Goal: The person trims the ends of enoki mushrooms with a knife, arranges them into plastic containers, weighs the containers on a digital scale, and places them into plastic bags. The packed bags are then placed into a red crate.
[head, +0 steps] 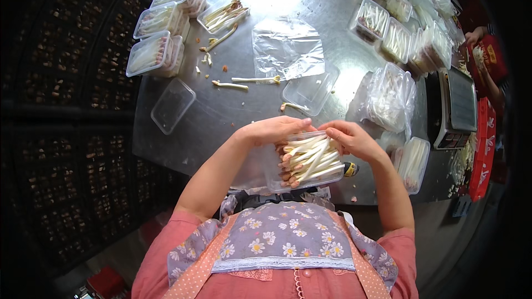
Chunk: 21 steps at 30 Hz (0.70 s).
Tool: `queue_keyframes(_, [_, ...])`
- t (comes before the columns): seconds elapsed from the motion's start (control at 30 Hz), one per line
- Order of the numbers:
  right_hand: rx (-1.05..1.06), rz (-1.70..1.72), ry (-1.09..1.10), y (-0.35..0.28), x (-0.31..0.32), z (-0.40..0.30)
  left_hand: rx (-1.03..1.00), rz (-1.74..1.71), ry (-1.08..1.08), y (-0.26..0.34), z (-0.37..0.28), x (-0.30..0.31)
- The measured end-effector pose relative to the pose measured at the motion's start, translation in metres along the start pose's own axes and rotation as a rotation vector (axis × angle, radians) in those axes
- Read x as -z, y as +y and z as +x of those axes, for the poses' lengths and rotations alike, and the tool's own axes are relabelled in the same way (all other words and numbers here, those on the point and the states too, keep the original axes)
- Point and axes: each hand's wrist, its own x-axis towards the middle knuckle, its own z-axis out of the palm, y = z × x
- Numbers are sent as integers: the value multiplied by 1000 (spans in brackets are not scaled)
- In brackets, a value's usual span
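Both hands meet at the far rim of a clear plastic box, which is tilted towards me close to my apron. Peanut sprouts with white stems and reddish-brown heads fill it, heads mostly to the left. My left hand lies over the far left corner, its fingertips partly hidden. My right hand grips the far right corner, thumb on the rim. Just beyond the hands, one loose sprout lies across a clear lid. A black-and-yellow object shows beside the box, partly hidden.
Filled boxes are stacked on the steel table at far left and far right. A plastic bag, another lid and scraps lie between. A scale stands right; black crates line the left. Another person's hand shows far right.
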Motion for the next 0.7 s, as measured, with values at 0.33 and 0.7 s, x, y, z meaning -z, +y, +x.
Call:
queue_keyframes(0.33, [51, 570, 290, 64, -69, -17, -334, -754, 636, -77, -42, -2])
queue_keyframes(0.7, [148, 29, 245, 45, -141, -3, -466, -213, 1179, -128, -50, -22])
